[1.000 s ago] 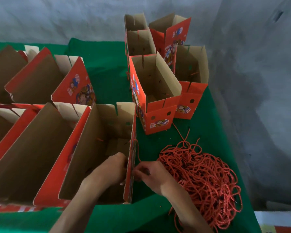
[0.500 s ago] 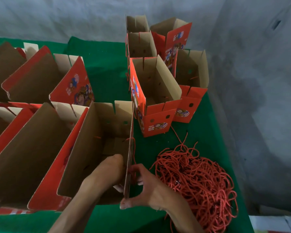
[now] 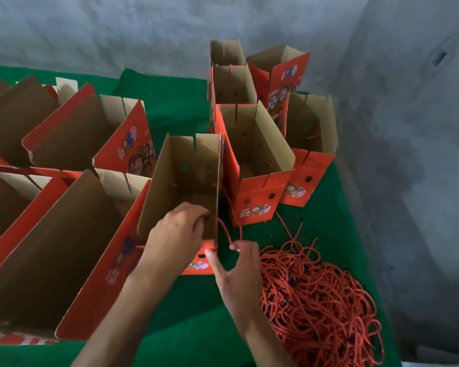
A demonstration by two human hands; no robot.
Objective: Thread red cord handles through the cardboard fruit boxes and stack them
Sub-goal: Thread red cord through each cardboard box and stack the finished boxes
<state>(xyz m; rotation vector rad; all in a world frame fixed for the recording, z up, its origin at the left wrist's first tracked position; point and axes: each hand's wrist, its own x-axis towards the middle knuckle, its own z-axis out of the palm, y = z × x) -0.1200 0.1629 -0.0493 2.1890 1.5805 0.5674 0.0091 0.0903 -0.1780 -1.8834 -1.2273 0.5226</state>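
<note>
An open red cardboard fruit box stands upright in front of me on the green table. My left hand reaches inside it, fingers curled against the right wall near a hole. Outside that wall, my right hand pinches a loop of red cord that runs from the wall. A big tangle of red cords lies just right of my right hand.
Threaded boxes stand grouped at the back right. Several open boxes lie in rows on the left. The green table cover ends at a grey wall on the right.
The box has been lifted up and away from me. My right hand moved from the wall's lower edge to pulling a cord loop outward. My left hand rose higher inside.
</note>
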